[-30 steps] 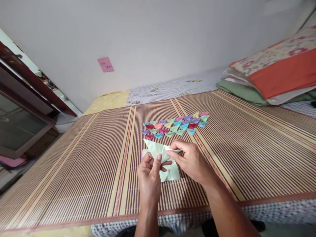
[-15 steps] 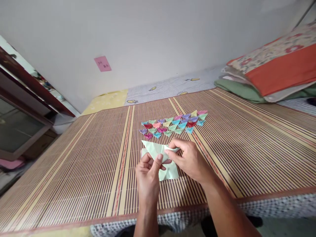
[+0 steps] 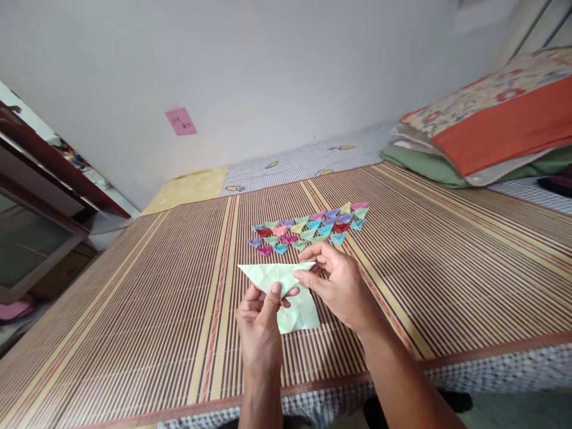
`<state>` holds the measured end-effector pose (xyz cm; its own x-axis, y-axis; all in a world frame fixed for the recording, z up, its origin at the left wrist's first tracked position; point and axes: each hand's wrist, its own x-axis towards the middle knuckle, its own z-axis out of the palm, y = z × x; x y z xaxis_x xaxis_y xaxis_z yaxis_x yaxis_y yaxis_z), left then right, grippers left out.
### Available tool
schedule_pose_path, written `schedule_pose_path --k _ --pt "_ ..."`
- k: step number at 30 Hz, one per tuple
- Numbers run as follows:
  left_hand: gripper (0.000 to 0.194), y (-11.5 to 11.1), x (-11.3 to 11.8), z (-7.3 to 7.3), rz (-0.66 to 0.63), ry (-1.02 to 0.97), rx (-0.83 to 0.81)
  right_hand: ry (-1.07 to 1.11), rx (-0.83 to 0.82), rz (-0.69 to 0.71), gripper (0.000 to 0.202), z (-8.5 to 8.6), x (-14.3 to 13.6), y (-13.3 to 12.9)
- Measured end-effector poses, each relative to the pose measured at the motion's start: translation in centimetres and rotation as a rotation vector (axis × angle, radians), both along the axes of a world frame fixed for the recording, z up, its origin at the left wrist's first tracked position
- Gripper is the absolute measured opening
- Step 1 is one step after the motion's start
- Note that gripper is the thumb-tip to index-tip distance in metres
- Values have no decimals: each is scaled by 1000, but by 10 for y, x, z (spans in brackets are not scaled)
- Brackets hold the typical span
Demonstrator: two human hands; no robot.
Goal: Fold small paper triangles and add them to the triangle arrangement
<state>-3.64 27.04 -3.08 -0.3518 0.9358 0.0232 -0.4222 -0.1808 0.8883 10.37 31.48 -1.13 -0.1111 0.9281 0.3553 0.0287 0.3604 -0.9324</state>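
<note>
A pale green sheet of paper folded into a triangle is held up between my hands, its long edge at the top and its point downward. My left hand pinches it near the lower point, thumb in front and fingers behind. At its right corner my right hand grips the paper between thumb and fingers. Beneath lies another pale green sheet, creased and flat, partly covered by my hands and the triangle. Just beyond are rows of small folded paper boats in many colours.
A striped bamboo mat covers the bed. Folded bedding with orange and floral cloth is stacked at the right. A pink note is stuck to the wall. The mat's front edge runs close to me.
The folded triangle has turned level and flattened out, its right side now spread to a corner. My right hand has shifted along the top edge. The view has moved slightly.
</note>
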Motion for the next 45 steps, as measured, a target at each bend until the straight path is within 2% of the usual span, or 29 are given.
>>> schedule_pose_path --k 6,10,16,18,22,25,27,30,34,39,42,45 --pt "28 0 0 0 -29 -12 -2 -18 -7 -6 12 2 0 -1" --pt "29 1 0 1 4 -30 -11 -31 14 12 12 0 4 1" --pt "34 2 -1 -3 -3 -39 -7 9 -16 119 16 -3 7 3" --pt "34 2 -1 -4 41 -22 -1 61 -31 142 23 -2 7 2" --pt "35 1 2 -5 220 4 35 111 -79 98 31 1 8 1" --pt "33 0 4 -4 310 54 37 63 -95 112 25 1 7 1" --pt "33 -1 5 -4 320 72 31 14 -84 119 18 0 6 1" --pt "32 0 3 -5 251 45 11 -28 -81 122 15 -4 4 2" --pt "31 1 2 -3 74 -76 -61 -49 -73 118 21 -5 5 1" --pt "33 2 3 0 -47 -168 -138 -84 -95 169 29 -2 8 0" --pt "38 3 4 2 -67 -256 -180 -41 -119 209 29 -1 7 0" --pt "40 4 6 2 3 -294 -200 9 -117 215 27 3 4 -2"
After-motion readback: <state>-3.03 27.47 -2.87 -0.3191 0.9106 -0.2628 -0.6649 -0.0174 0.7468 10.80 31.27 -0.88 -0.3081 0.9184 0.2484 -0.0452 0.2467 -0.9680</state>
